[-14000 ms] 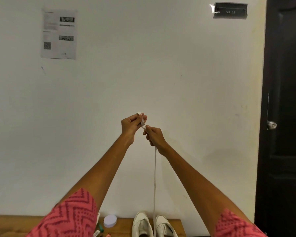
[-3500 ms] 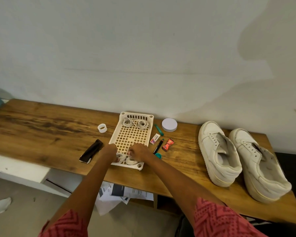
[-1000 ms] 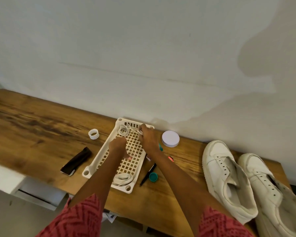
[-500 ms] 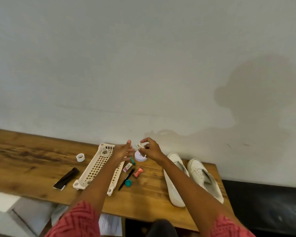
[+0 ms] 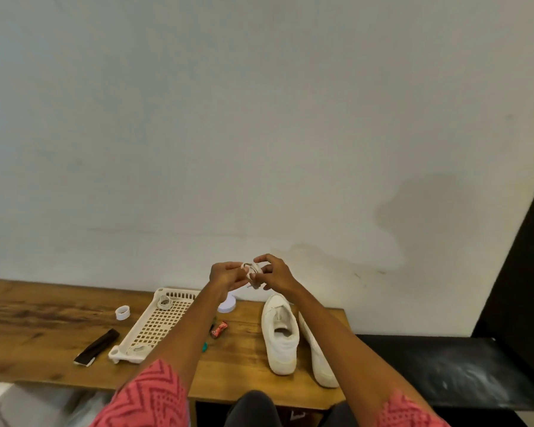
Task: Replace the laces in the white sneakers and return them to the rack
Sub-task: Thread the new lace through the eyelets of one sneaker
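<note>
From the head camera we see our left hand (image 5: 227,275) and right hand (image 5: 273,275) raised before the pale wall, fingers of both pinching one coiled white lace (image 5: 249,270) between them. Below, on the wood-grain desk (image 5: 28,340), two white sneakers (image 5: 280,334) stand side by side near the right edge, heels toward us. A cream lattice tray (image 5: 158,326) holds two more lace coils (image 5: 164,302). Toward the desk's left lie a small white ring (image 5: 122,312) and a flat black strap (image 5: 97,346); a red wrapper (image 5: 219,329) lies between tray and sneakers.
</note>
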`<state>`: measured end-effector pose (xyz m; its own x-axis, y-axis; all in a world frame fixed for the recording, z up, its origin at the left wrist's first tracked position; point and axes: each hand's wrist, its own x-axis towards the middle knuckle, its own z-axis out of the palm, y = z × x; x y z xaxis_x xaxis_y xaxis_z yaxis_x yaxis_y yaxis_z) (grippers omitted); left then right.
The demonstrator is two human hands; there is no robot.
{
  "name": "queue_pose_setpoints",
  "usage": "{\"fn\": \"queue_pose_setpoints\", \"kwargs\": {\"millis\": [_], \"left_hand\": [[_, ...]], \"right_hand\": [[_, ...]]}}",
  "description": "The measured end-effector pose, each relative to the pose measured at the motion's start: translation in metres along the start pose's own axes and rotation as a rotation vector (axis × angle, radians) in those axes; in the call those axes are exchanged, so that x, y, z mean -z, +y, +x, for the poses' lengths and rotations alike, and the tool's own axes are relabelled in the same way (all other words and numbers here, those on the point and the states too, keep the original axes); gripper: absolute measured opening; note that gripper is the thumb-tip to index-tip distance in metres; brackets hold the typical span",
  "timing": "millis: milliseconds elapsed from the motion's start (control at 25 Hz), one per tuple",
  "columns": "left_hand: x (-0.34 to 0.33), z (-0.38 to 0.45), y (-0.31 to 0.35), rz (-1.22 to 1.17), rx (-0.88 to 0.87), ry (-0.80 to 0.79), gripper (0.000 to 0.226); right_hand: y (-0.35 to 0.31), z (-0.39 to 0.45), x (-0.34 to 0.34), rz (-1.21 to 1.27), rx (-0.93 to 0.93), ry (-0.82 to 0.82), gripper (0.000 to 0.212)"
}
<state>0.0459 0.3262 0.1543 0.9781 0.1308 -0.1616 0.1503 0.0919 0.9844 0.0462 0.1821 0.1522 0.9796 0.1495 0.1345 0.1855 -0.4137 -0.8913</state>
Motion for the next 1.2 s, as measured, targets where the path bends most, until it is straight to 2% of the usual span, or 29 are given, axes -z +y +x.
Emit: {"fn": "queue_pose_setpoints", "kwargs": {"millis": [120,200,360,600,800,960,1080,1120,1200], "left_hand": [[-0.01,-0.005,0.007,-0.069,-0.06,0.028,0.03],[-0.017,-0.003,0.012,-0.047,-0.093,0.038,0.029],[-0.043,0.006,0.014,0.073,-0.153,0.018,0.022],[-0.074,0.025,0.001,0.435,-0.441,0.025,0.012],[-0.078,0.045,-0.011,0.625,-0.576,-0.051,0.018],[-0.079,0.054,-0.021,0.626,-0.48,-0.148,0.018],[-0.071,0.058,-0.049,1.032,-0.311,-0.346,0.016],[-0.063,0.059,-0.057,1.137,-0.244,-0.336,0.016],[-0.049,0.061,-0.054,1.084,-0.175,-0.148,0.02]], "right_hand": [[0.007,-0.008,0.031,0.065,-0.057,0.207,0.04],[0.016,-0.01,0.05,0.056,-0.1,0.269,0.046],[0.034,-0.004,0.064,-0.063,-0.134,0.199,0.056],[0.028,0.008,0.057,0.136,-0.043,0.064,0.036],[0.031,0.024,0.051,0.214,-0.031,0.219,0.02],[0.015,0.038,0.057,0.255,-0.022,0.262,0.014],[-0.022,0.049,0.078,0.499,0.031,0.469,0.011],[-0.037,0.053,0.09,0.543,0.081,0.566,0.012],[-0.065,0.056,0.116,0.563,0.199,0.745,0.015]]}}
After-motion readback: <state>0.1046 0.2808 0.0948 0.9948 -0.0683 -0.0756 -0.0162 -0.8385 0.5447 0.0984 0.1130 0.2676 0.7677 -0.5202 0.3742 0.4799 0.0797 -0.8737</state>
